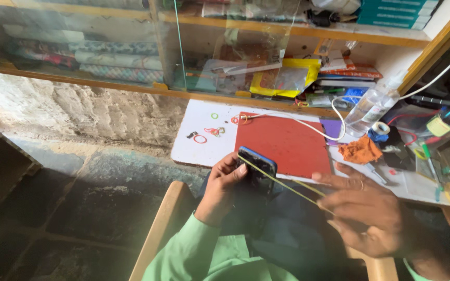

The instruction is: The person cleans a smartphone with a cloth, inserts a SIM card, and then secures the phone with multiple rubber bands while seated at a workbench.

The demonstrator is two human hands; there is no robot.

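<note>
My left hand grips a dark phone with a blue edge, held just below the front edge of a white worktable. A yellow rubber band is hooked over the phone's top corner and runs taut, down to the right. My right hand pulls the other end of that band, fingers pinched on it. Both sleeves are light green. A red mat lies on the table just beyond the phone.
Loose rubber bands lie on the table's left part. A white cable crosses the mat. An orange cloth, a clear plastic bottle, a tape roll and small tools sit at right. Glass-fronted shelves stand behind.
</note>
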